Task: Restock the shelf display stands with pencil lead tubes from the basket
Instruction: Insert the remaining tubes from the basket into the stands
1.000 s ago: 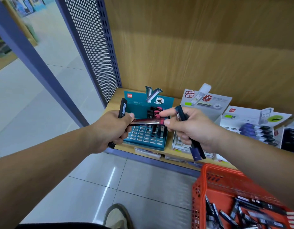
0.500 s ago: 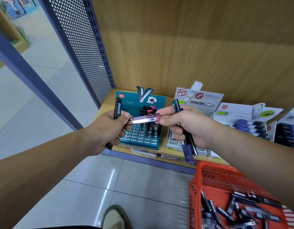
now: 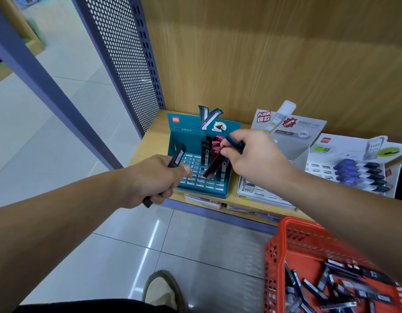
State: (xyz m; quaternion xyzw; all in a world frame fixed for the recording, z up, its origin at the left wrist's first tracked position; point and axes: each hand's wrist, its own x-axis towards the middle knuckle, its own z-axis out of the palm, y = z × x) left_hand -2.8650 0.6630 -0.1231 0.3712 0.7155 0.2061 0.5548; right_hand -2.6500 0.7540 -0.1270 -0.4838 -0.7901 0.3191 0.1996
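A teal display stand [image 3: 177,141] with a grid of slots sits at the shelf's left end; several black and pink lead tubes stand in its right columns. My right hand [image 3: 254,159] pinches a dark red lead tube [image 3: 214,164], tilted with its lower end at the grid, and also grips a dark blue tube [image 3: 235,143]. My left hand [image 3: 154,179] grips a black lead tube [image 3: 177,155] just in front of the stand's left side. An orange basket [image 3: 285,249] at the lower right holds several loose tubes [image 3: 335,288].
A grey display stand [image 3: 308,132] and a white stand [image 3: 317,163] with blue and black items lie to the right on the wooden shelf [image 3: 152,141]. A perforated metal side panel [image 3: 127,59] bounds the shelf at left. My shoe [image 3: 161,290] is on the tiled floor below.
The dark red tube was held level between both hands; my left hand has let go of it and my right hand has tilted it down into the teal stand.
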